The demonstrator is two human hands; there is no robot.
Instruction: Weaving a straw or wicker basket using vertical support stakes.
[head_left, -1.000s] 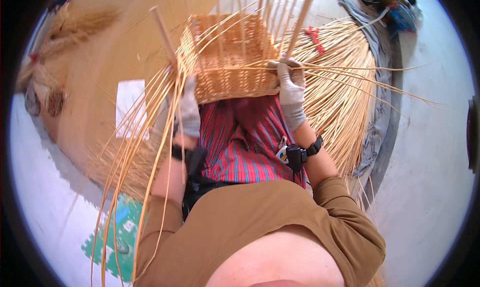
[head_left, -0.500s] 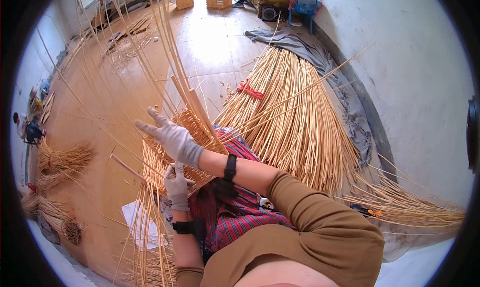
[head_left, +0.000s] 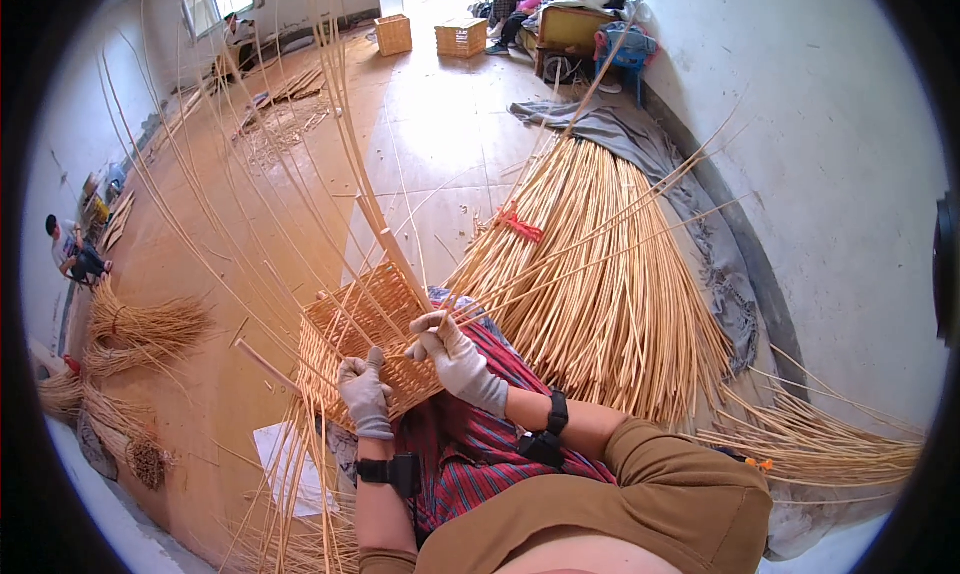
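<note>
Resting on the striped lap cloth point(head_left: 462, 474), the open woven basket point(head_left: 392, 286) has tall stakes point(head_left: 398, 254) rising from its rim; 2 box baskets point(head_left: 461, 40) stand well beyond it, contents too small to make out. L hand point(head_left: 365, 389) is curled round the basket's near wall, thumb up. R hand point(head_left: 455, 359) is part-closed at the basket's near R corner; can't tell what, if anything, it's pinching. Vs 0.5 s ago: R hand was spread over basket, now it's down at the corner. Hands hide some of the near rim; thin stake tips blur/cut off up top.
</note>
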